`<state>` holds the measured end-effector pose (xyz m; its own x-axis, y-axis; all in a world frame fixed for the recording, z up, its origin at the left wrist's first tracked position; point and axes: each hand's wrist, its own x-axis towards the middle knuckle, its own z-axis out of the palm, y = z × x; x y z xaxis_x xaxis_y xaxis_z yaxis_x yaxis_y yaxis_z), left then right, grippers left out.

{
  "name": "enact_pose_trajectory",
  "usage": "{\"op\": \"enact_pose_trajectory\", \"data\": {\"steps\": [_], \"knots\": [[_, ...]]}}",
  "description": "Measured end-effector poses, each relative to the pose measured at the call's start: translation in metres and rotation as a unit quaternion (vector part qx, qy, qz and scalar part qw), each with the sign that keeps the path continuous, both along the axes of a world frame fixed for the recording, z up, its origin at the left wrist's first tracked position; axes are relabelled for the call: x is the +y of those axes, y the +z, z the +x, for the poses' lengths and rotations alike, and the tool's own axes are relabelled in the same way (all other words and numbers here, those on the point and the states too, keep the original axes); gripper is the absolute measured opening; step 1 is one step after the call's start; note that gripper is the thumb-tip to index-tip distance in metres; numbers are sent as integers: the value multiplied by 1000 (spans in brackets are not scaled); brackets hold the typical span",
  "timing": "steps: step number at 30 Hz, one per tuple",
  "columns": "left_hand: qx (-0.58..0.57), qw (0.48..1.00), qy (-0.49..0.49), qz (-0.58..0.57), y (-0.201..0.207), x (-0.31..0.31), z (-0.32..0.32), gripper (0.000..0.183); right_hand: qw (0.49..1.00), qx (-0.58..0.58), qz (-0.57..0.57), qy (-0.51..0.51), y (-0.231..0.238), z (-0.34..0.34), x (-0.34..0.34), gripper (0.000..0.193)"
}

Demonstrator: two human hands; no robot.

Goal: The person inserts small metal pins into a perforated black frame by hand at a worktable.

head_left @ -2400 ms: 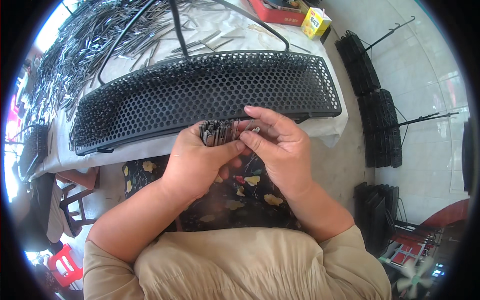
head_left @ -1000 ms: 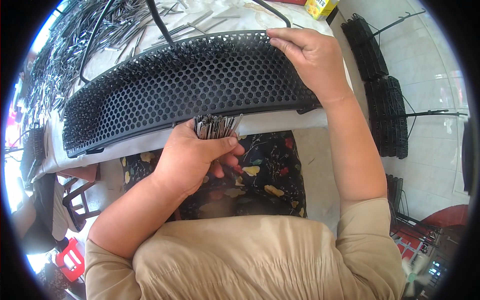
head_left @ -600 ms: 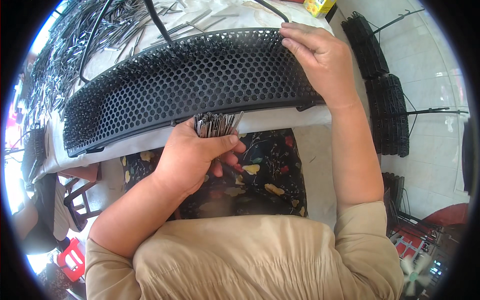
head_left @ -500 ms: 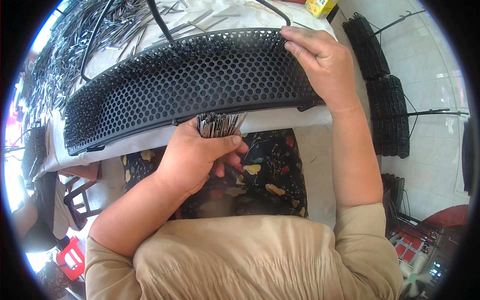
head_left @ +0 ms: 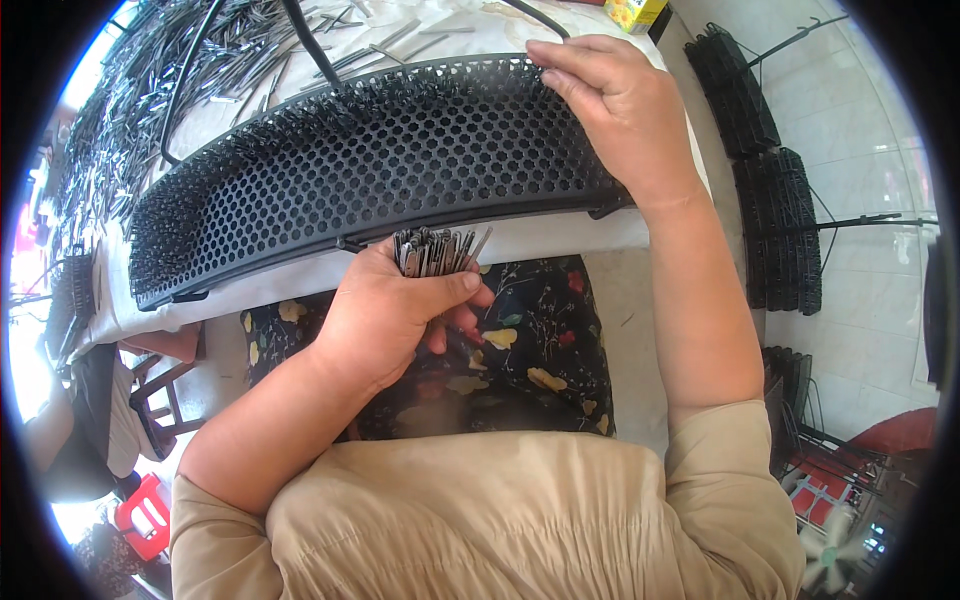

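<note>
Spanning most of the white-covered table point(head_left: 560, 240), a long black honeycomb panel point(head_left: 380, 180) lies curved across it, its near edge overhanging toward the lap. Beyond it, loose grey metal pins point(head_left: 200, 60) litter the cloth, thick at far left, crossed by black cables point(head_left: 300, 30).

Change noted: a couple of seconds ago both hands met over the pin bundle at the panel's near edge. Now right hand point(head_left: 625, 115) is apart from it, up at the far rim near the right end, fingers curled over the top edge, pinching there; whether a pin sits between fingertips cannot be told. Reads as a pin carried from bundle to rim.

Left hand point(head_left: 385, 320) is closed around a bundle of pins point(head_left: 435, 250), tips up, just under the panel's near edge, above a dark floral-print lap point(head_left: 530, 340).

Room: right of the table, tiled floor with stacked black panels point(head_left: 775, 220) standing well apart. Left side is crowded by a wooden stool point(head_left: 160, 390) and a red stool point(head_left: 140, 510). The gap between lap and table edge is narrow.
</note>
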<state>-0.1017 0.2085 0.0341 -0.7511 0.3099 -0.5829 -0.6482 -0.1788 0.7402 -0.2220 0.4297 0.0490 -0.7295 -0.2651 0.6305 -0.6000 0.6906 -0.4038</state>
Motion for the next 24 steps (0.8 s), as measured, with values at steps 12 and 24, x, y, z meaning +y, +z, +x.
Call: {"op": "enact_pose_trajectory", "data": {"steps": [12,24], "knots": [[42,999,17,6,6,0,5,10,825,-473,-294,95,14,100,-37,19],[59,998,-2,-1,16,5,2,11,756,-460,-455,99,1,107,-40,18]]}}
